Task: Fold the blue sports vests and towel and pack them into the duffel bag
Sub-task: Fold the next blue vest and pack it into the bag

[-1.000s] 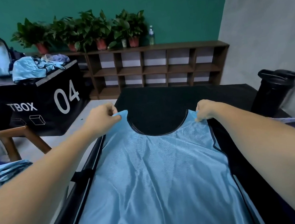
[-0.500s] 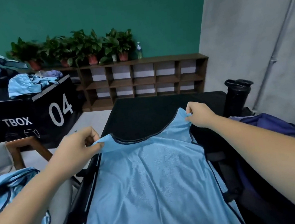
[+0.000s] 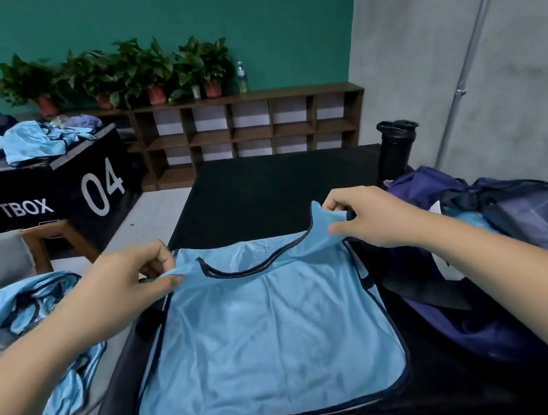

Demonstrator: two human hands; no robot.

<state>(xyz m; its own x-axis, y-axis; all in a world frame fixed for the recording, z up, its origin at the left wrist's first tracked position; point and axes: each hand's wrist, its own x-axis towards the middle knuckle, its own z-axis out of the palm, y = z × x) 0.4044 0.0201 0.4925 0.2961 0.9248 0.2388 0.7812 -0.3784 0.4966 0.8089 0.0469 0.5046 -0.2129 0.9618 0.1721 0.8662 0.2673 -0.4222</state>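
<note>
vest (image 3: 269,346) straps pinched, left hand (image 3: 126,284), right hand (image 3: 367,218) (seemingly higher)

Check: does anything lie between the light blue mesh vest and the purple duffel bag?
Nothing visible blocks it. The light blue mesh vest, pinched at its shoulder straps by the left hand and right hand, lies beside the purple fabric duffel bag; only the bag's own black strap drapes between.

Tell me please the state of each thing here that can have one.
vest: spread flat on the table, shoulders lifted.
left hand: pinches the vest's left shoulder.
right hand: pinches its right shoulder.
duffel bag: open, blue cloth inside.
vest pile: crumpled, unfolded.
bottle: upright, lid on.
</note>
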